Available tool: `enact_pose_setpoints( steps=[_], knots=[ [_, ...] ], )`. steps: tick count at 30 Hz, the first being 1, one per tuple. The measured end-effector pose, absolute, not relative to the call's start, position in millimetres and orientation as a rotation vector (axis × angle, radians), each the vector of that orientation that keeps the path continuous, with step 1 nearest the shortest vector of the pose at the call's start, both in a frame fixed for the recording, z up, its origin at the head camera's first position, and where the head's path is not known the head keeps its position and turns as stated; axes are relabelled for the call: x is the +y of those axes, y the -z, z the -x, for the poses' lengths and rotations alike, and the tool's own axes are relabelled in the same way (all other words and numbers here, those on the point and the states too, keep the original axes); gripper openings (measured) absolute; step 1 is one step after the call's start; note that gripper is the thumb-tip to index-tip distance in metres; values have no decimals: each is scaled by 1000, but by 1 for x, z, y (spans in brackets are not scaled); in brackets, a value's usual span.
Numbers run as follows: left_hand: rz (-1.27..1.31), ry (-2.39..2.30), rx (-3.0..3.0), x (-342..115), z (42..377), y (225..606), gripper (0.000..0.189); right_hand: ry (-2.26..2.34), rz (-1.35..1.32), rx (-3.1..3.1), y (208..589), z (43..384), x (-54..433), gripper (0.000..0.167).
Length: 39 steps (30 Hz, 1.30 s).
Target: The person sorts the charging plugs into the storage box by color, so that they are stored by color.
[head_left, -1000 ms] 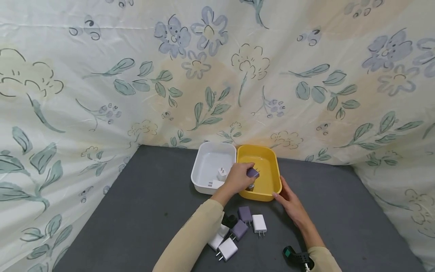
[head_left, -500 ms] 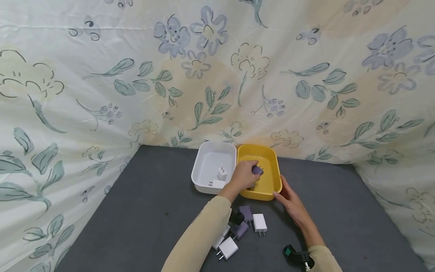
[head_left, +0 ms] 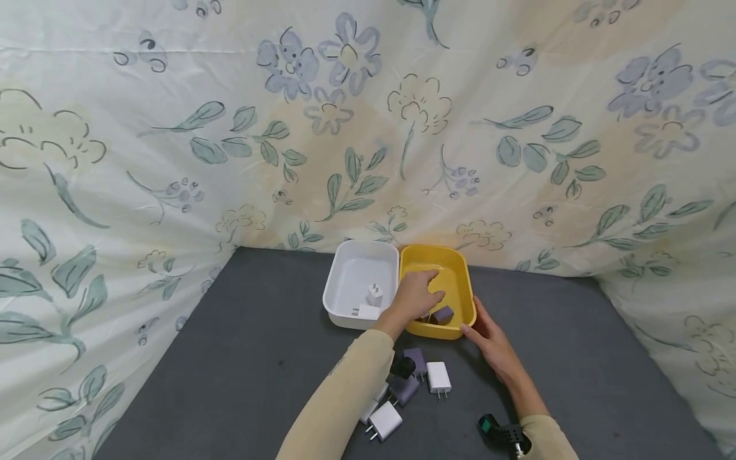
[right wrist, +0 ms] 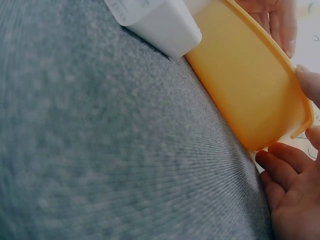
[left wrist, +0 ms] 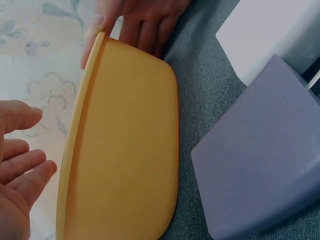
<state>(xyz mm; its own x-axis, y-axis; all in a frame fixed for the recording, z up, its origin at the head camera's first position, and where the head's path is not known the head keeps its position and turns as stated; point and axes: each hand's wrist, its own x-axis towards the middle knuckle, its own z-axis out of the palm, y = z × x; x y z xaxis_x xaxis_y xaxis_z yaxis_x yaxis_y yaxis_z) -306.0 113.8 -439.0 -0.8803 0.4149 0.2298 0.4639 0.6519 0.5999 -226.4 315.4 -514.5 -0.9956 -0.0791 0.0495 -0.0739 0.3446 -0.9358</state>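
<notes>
Over the yellow bin (head_left: 434,331), my left hand (head_left: 414,294) hovers with thumb and fingers apart, holding nothing. Below it, a purple plug-in charger (head_left: 443,314) lies on the bin's floor near the front, beside another partly hidden charger. My right hand (head_left: 491,338) grips the bin's front right corner, thumb on the rim (right wrist: 287,62) and fingers against the side. In the left wrist view, the left hand (left wrist: 20,165) is outside the bin's near wall, fingers spread. A purple charger (left wrist: 260,155) looms close to that camera.
A white bin (head_left: 345,317) stands against the yellow one, with white chargers (head_left: 375,294) inside. In front lie loose chargers: a white one (head_left: 439,377), another white one (head_left: 384,420) and purple ones (head_left: 404,390). A floral cloth (head_left: 345,160) hangs behind the dark table (head_left: 259,358).
My left hand moved slightly right over the yellow bin and let go of the purple charger, which dropped inside near the front. My right hand stayed at the corner.
</notes>
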Motion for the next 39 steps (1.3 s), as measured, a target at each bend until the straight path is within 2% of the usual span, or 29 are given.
enact_pose_setpoints(
  steps=[10, 20, 32, 39],
  knots=[
    [769, 1039, -2783, 108, 304, 440, 54, 1752, 131, 2599, 516, 226, 315, 79],
    [858, 1065, -2644, 83, 293, 449, 44, 1749, 119, 2607, 516, 225, 313, 80],
    [871, 1379, -2548, 56, 281, 456, 41, 1757, 115, 2598, 512, 225, 314, 80],
    [896, 1412, -2507, 47, 270, 456, 42, 1756, 125, 2590, 512, 225, 312, 79]
  ],
)
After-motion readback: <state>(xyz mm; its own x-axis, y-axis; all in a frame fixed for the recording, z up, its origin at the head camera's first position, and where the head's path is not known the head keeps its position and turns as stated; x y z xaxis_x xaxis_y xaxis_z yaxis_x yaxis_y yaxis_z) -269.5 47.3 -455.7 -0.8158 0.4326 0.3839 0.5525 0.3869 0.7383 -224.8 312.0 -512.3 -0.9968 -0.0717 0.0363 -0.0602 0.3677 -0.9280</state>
